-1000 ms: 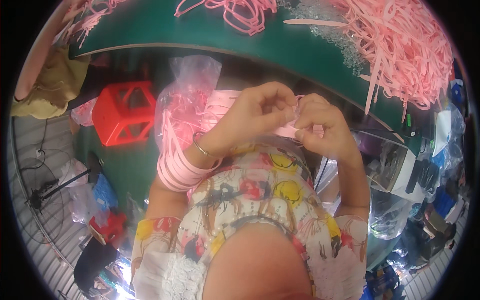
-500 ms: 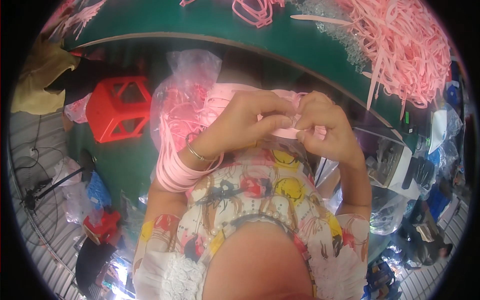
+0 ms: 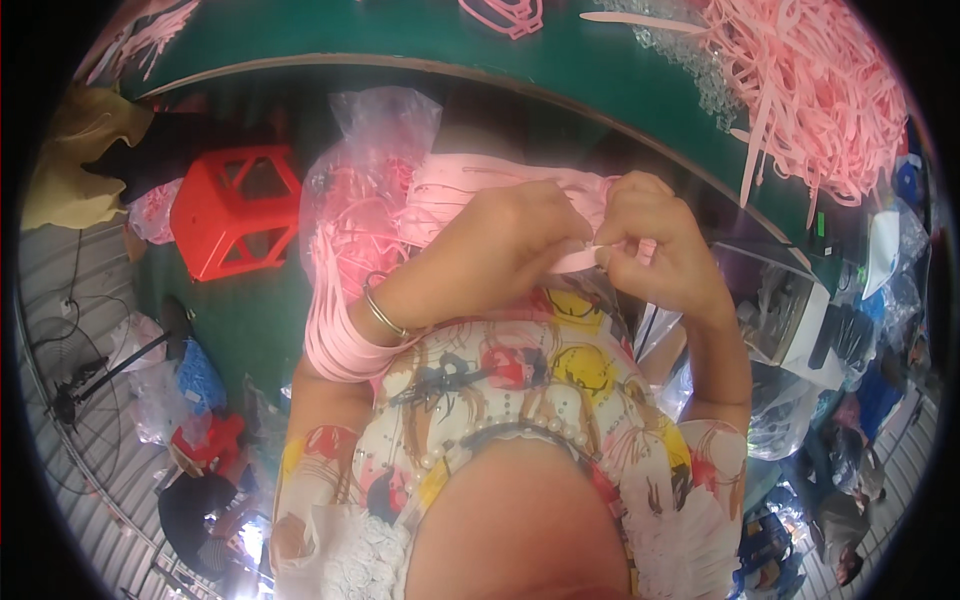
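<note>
- Near the front edge of a green worktop (image 3: 400, 35), a person in a flowered top (image 3: 490, 390) holds both bare hands close together in front of the body.
- Between the hands is a flat pink strap (image 3: 575, 263), just short of the worktop.
- The left hand (image 3: 525, 230) shows its back, fingers bent and clamped on the strap; a bracelet (image 3: 380, 318) circles that wrist.
- The right hand (image 3: 655, 245) pinches the same strap, thumb against fingers, almost touching the left; a small pale bit (image 3: 596, 247) shows between them, too blurred to name.
- Just beyond the left hand lies a bundle (image 3: 445, 192) of pink straps, side by side; more pink loops (image 3: 335, 335) hang around the left forearm.
- Left of the bundle, touching it, is a clear bag (image 3: 385, 115) with pink pieces inside.
- Farther left, a red stool (image 3: 235, 215) rests on the green floor (image 3: 260, 330).
- On the worktop's right side, pink straps form a tangled pile (image 3: 820, 100) beside scattered clear bits (image 3: 695, 75).
- Well apart from that pile, pink cords (image 3: 512, 30) lie near the middle of the worktop.
</note>
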### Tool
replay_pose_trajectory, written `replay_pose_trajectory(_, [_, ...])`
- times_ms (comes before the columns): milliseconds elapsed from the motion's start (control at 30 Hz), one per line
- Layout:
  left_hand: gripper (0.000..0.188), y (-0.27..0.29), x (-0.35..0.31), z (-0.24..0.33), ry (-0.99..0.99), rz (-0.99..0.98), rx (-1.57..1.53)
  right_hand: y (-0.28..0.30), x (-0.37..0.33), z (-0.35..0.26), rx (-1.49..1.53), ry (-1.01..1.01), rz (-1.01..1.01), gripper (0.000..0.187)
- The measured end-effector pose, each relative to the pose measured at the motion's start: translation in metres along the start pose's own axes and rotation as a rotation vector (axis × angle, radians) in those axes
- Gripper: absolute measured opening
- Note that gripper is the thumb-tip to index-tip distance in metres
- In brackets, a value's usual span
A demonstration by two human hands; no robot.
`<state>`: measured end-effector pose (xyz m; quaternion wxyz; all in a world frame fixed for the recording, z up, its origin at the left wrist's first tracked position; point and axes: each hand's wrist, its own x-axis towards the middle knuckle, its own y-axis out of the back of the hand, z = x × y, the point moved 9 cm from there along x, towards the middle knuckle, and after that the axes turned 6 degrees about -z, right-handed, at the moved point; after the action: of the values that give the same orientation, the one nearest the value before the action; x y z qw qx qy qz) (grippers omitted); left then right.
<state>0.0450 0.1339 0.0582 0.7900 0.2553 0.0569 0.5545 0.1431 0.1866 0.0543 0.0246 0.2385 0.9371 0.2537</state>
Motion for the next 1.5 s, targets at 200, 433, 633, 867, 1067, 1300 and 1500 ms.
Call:
replay_pose_trajectory(200, [0.028,-0.013,-0.005,0.018,-0.025,-0.023,0.265,-0.008,-0.006,0.020,0.164,-0.101,0.003,0.002])
replay_pose_trajectory(433, [0.021,-0.019,-0.009,0.001,0.005,0.061,0.203,-0.024,-0.015,0.049,0.428,-0.207,-0.002,0.006])
replay_pose_trajectory(633, [0.012,-0.011,-0.009,-0.026,0.223,0.092,-0.172,-0.026,-0.011,0.050,0.539,-0.293,-0.048,0.010])
replay_pose_trajectory(867, [0.020,-0.013,-0.011,0.002,-0.081,0.151,0.192,-0.032,-0.011,0.056,0.598,-0.342,-0.055,0.011])
replay_pose_trajectory(1067, [0.020,-0.022,-0.016,-0.009,-0.062,0.108,0.003,-0.034,-0.013,0.061,0.574,-0.321,-0.041,0.010])
replay_pose_trajectory(1300, [0.018,-0.052,-0.030,-0.060,0.527,-0.028,-0.929,-0.028,-0.010,0.051,0.550,-0.281,-0.003,0.008])
replay_pose_trajectory(1500, [0.015,-0.049,-0.033,-0.061,0.554,-0.109,-0.903,-0.033,-0.012,0.047,0.489,-0.232,-0.039,0.004])
